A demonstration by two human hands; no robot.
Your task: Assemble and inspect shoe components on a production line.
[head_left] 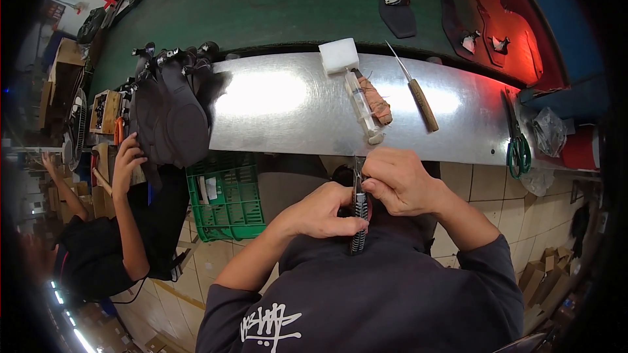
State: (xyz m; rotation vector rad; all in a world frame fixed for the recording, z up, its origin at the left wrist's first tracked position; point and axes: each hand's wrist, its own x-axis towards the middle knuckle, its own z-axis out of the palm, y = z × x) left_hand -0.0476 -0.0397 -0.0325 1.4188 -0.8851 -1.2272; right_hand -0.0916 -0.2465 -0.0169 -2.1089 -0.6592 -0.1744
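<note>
Just off the near edge of the metal work table, my left hand (332, 212) is closed around a narrow, dark, ribbed piece with a metal upper end (360, 222); its exact kind is unclear. My right hand (399, 180) pinches close to that metal end, its fingers curled, and whatever lies between its fingertips is hidden. Beyond my hands, a clear syringe (359, 101) lies against a tool with an orange-wrapped handle (375, 101). A white foam block (339, 55) sits at the syringe's far end. An awl with a wooden handle (422, 104) rests to the right.
Green-handled scissors (519, 153) lie at the table's right end. Dark shoe soles with straps (173, 108) are heaped at the left beside a co-worker's hand (127, 160). Several more lie on the green conveyor belt (261, 10). A green crate (226, 199) stands below the table (275, 134).
</note>
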